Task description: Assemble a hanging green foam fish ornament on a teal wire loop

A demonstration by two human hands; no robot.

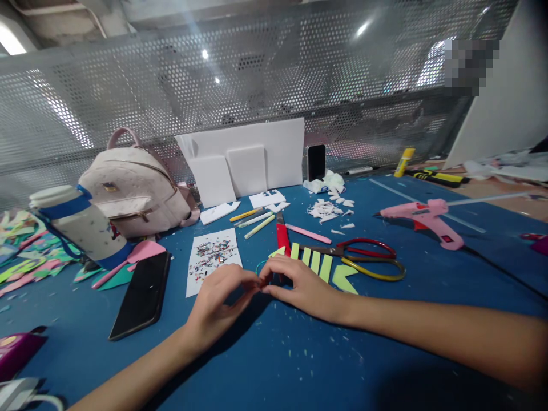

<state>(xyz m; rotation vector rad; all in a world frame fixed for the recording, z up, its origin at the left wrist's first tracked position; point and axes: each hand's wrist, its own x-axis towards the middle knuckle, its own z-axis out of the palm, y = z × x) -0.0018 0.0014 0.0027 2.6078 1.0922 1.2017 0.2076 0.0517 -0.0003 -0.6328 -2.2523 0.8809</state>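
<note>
- The left hand (220,299) and the right hand (299,285) meet fingertip to fingertip low over the blue table mat (299,354), both wrists resting on it, which likely steadies fine work.
- Each hand's thumb and forefinger are drawn together in a pinch at the meeting point; whatever lies between them is too small to make out, though a thin teal loop of cord (258,266) curves just beside the fingertips.
- Light green paper strips and arrow-shaped cut-outs (325,268) lie in a row touching the far side of the right hand, close enough to pick from.
- Red-and-yellow-handled scissors (368,260) rest just beyond the strips, blades pointing towards the hands.
- A red-handled craft knife (282,235) lies behind the fingertips.
- A white sheet sprinkled with tiny coloured scraps (213,260) sits beside the left hand, apparently collecting offcuts.
- A black phone (141,294) lies face down further left.
- A pink glue gun (422,220) stands well apart on the right.
</note>
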